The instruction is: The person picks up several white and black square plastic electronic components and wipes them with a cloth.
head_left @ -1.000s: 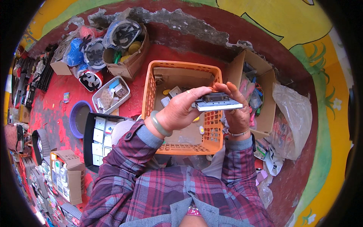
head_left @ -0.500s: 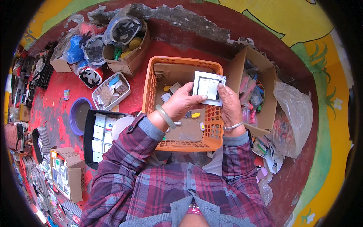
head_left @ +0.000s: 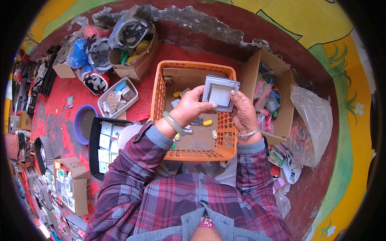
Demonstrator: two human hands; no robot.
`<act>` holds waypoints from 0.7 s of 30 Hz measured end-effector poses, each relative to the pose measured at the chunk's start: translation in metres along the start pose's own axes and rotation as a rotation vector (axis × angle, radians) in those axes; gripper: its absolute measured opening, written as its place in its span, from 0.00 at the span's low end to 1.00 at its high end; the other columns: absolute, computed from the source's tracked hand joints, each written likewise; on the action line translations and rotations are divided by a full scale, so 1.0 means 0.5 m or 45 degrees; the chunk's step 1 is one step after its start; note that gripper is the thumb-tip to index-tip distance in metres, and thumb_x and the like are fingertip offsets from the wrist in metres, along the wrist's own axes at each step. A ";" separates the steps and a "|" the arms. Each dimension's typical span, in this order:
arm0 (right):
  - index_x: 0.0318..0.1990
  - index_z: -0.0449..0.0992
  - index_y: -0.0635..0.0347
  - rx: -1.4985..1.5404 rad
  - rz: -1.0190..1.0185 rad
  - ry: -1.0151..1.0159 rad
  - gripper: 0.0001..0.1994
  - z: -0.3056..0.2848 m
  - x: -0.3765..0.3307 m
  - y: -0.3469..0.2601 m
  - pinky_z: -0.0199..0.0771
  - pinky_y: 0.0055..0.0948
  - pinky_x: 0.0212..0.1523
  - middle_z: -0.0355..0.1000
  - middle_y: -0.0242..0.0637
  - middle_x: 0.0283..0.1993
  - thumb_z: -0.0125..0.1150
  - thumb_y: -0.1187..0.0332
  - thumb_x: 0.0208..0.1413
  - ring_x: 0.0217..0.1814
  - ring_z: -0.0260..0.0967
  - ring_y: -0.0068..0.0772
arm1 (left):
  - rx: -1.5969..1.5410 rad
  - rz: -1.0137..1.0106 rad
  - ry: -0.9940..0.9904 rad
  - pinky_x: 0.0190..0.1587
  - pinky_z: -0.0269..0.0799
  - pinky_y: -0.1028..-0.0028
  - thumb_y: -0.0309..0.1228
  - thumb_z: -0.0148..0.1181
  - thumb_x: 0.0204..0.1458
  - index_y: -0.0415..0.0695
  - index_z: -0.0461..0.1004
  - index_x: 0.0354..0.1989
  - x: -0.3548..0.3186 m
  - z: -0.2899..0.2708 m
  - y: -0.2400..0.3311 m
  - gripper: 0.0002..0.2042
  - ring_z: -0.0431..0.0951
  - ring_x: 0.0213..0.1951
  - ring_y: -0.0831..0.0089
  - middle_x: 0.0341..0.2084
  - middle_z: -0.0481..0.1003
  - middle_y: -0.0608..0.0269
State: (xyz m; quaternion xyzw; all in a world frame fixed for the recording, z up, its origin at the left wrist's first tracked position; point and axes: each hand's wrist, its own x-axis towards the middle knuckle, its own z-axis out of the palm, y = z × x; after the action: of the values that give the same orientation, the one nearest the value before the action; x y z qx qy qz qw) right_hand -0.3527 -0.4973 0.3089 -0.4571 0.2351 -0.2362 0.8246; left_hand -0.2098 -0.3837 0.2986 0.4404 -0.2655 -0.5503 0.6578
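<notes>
Between both hands, above an orange plastic basket [head_left: 161,86], I hold a square wall switch [head_left: 220,95] with a pale grey frame, a dark inner edge and white rocker plates. My left hand [head_left: 188,109] pinches its lower left side, thumb along the front bottom edge. At its right side my right hand [head_left: 243,111] grips it, thumb near the upper right of the face. The fingers behind the switch are hidden. Down in the basket lie small yellow pieces [head_left: 207,122], a white-and-yellow piece [head_left: 214,134] and other small white parts on cardboard.
To the right stands an open cardboard box [head_left: 283,120] with bagged goods, a clear plastic bag [head_left: 311,128] beside it. On the left are a black tray [head_left: 93,154] of white boxes, a purple basin [head_left: 79,129], a white basket [head_left: 132,99] and a carton [head_left: 82,188].
The switch has tilted and shifted slightly left, so its face looks greyer. My right thumb has moved a little down along its edge. Both hands still hold it.
</notes>
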 end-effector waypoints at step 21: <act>0.40 0.74 0.61 -0.048 -0.306 0.330 0.18 0.024 0.000 0.021 0.73 0.22 0.39 0.74 0.33 0.36 0.55 0.53 0.58 0.36 0.72 0.23 | 0.084 -0.009 -0.138 0.45 0.76 0.71 0.24 0.57 0.52 0.37 0.61 0.55 -0.003 0.024 -0.019 0.22 0.73 0.46 0.71 0.47 0.70 0.58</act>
State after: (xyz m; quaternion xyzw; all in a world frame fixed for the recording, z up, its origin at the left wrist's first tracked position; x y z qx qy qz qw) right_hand -0.3434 -0.4844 0.3053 -0.4630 0.2876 -0.3856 0.7445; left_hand -0.2247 -0.3855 0.2963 0.4323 -0.3171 -0.5667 0.6257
